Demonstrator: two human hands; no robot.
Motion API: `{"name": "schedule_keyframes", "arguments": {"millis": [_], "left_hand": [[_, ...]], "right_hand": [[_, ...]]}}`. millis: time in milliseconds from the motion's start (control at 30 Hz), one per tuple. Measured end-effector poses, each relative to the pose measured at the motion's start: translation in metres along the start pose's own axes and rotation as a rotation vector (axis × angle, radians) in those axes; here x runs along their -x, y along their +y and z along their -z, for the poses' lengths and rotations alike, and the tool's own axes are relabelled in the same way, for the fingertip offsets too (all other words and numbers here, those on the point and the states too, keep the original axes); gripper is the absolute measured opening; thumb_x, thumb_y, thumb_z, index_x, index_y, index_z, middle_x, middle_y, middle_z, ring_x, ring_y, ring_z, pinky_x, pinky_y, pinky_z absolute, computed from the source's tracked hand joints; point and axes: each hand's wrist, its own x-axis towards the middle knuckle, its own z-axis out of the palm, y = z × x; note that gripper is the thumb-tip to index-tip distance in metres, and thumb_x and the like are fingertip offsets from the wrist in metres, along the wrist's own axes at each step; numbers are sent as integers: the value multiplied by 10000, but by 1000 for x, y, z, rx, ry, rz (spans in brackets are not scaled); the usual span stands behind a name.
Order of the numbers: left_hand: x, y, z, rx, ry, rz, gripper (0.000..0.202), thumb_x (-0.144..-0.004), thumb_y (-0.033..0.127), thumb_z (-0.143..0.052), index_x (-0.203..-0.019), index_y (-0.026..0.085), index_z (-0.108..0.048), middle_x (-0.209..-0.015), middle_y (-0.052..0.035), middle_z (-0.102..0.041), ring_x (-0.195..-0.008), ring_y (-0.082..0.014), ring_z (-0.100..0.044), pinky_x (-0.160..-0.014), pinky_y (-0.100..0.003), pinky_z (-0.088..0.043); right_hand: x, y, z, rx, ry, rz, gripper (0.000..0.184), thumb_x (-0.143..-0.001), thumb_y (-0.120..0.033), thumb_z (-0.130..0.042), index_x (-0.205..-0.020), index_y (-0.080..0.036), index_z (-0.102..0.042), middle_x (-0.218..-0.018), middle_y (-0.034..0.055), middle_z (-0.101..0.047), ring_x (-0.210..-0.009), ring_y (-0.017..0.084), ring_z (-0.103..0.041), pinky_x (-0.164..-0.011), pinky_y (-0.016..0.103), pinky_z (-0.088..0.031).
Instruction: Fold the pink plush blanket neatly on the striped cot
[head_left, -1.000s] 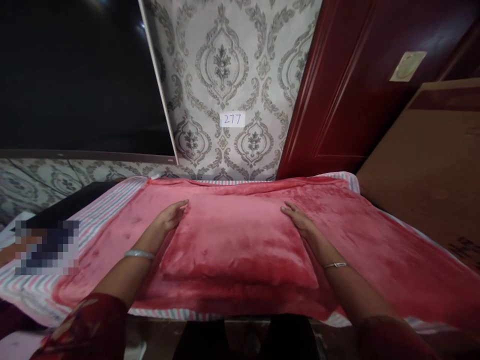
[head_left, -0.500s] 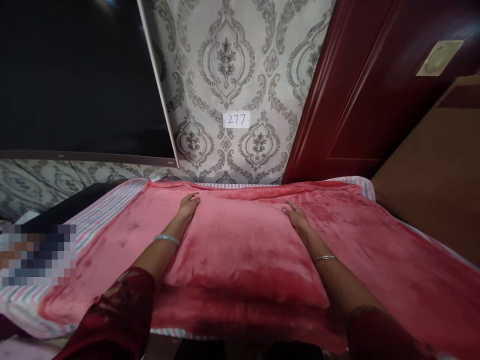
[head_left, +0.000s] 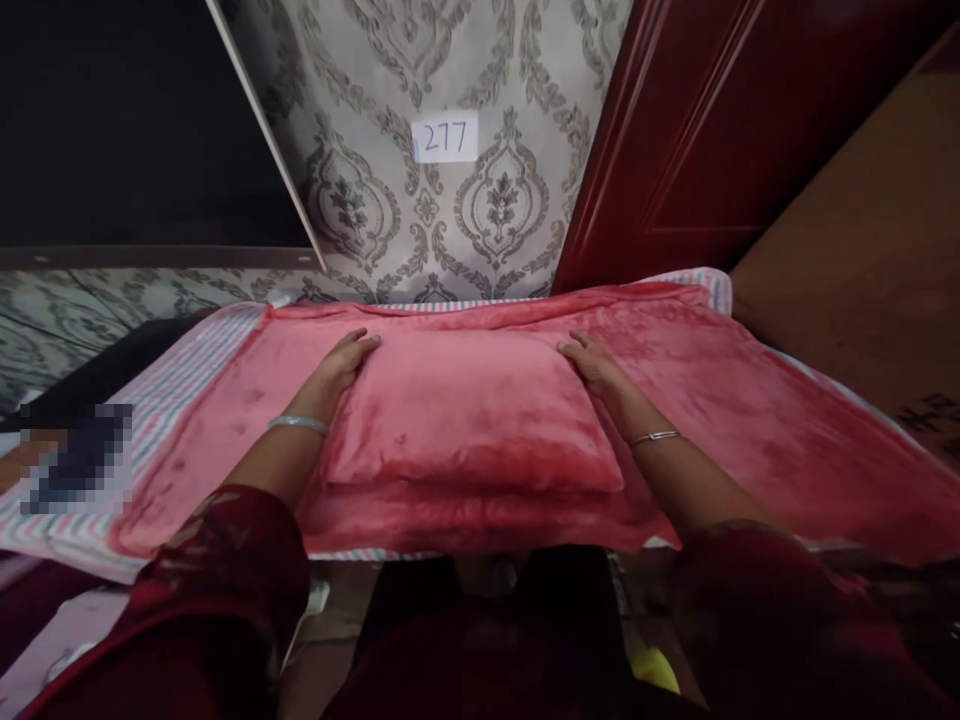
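A pink plush pillow [head_left: 469,410] lies across the head of a bed, on a matching pink blanket [head_left: 750,410]. My left hand [head_left: 337,365] rests flat on the pillow's far left corner, fingers stretched out. My right hand [head_left: 596,362] lies flat on the far right corner, fingers extended too. Both wrists wear a thin bracelet. Neither hand grips anything; both press on the pillow's top edge.
A striped sheet [head_left: 180,370] shows under the blanket at the left. Patterned wallpaper with a white label reading 277 [head_left: 445,137] stands behind the bed. A dark screen [head_left: 112,130] is at the left, a red door [head_left: 690,130] and a brown board [head_left: 862,250] at the right.
The view has tilted down and drawn back, so the pillow and wall sit higher in frame. Both hands stay flat on the pillow's far corners; the left hand shifted slightly outward.
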Motion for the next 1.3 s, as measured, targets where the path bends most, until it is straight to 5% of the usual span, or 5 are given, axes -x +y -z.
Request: {"name": "schedule_keyframes", "arguments": {"millis": [300, 700, 933, 1133, 1300], "left_hand": [[68, -22, 44, -351, -50, -141, 680, -778, 257, -734, -1422, 168, -535, -828, -3, -606, -545, -99, -473, -529, -230, -368], [79, -40, 43, -509, 61, -232, 562, -820, 304, -658, -1335, 88, -593, -1049, -148, -691, -840, -231, -662, -820, -369, -535], [147, -51, 28, -997, -166, -825, 570, -918, 427, -564, -1456, 239, -541, -1592, -121, -434, -1514, -351, -291, -1242, -567, -158], [152, -83, 18, -1104, -206, -757, 552, -948, 410, -510, -1476, 248, -519, -1627, -115, -375, -1540, -355, -237, -1227, -636, -116], [189, -48, 17, -753, -85, -929, 344, -951, 453, -522, -1049, 206, -740, -1304, -147, -683, -1330, -339, -533, -1168, -601, -304]], "right_hand": [[77, 18, 26, -29, -287, 266, 779, -725, -343, -752, -1449, -194, -507, -1358, 92, -641, -1201, 279, -619, -1064, 442, -497], [92, 32, 25, 53, -112, 128, 827, -778, -330, -702, -1529, -162, -400, -1393, 135, -616, -1223, 293, -618, -1061, 470, -504], [144, 53, 45, 170, -118, 259, 938, -738, -533, -790, -1546, -266, -394, -1567, 105, -443, -1425, 326, -436, -1149, 488, -416], [157, 75, 39, 138, 46, 268, 833, -790, -609, -691, -1484, -200, -483, -1407, 154, -589, -1292, 307, -556, -1092, 489, -457], [167, 79, 37, 17, 196, 386, 651, -834, -645, -619, -1290, -183, -655, -1274, 134, -675, -1175, 282, -612, -1051, 480, -475]]}}
